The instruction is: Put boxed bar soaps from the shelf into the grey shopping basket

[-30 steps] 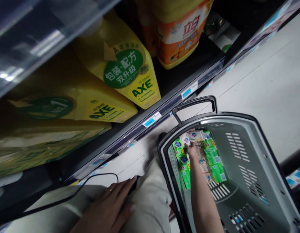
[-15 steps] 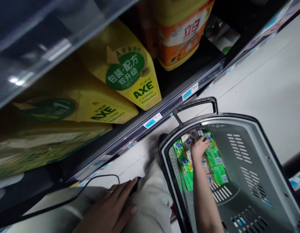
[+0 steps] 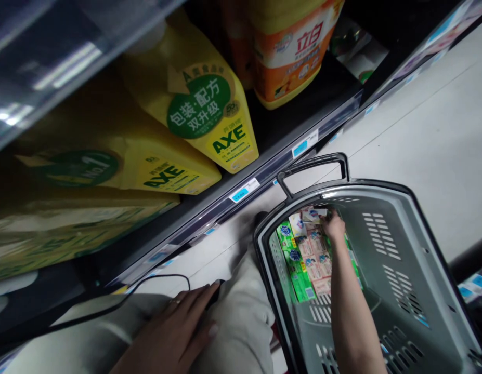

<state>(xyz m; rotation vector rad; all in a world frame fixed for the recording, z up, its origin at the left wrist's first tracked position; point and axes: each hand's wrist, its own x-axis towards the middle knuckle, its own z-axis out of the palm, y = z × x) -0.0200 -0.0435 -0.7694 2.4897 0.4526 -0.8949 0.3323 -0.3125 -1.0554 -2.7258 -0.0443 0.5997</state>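
My right hand [image 3: 334, 227] reaches deep into a grey plastic shopping basket [image 3: 400, 234] on the floor. Its fingers rest on the small soap packs [image 3: 309, 254], green and pink, that lie in rows on the basket's bottom; whether they grip one I cannot tell. My left hand [image 3: 178, 332] lies flat on my knee, fingers stretched out, holding nothing. A thin black cable [image 3: 147, 285] loops just above that hand.
A dark shelf [image 3: 264, 166] with price tags runs diagonally on the left. It carries yellow AXE detergent jugs [image 3: 202, 114] and an orange bottle [image 3: 291, 52]. The basket's black handle [image 3: 314, 163] stands near the shelf edge. Pale floor [image 3: 431, 130] lies to the right.
My right hand has slid from the left side of the packs to the basket's far right corner, uncovering the pink packs. My left hand has stayed on my knee.
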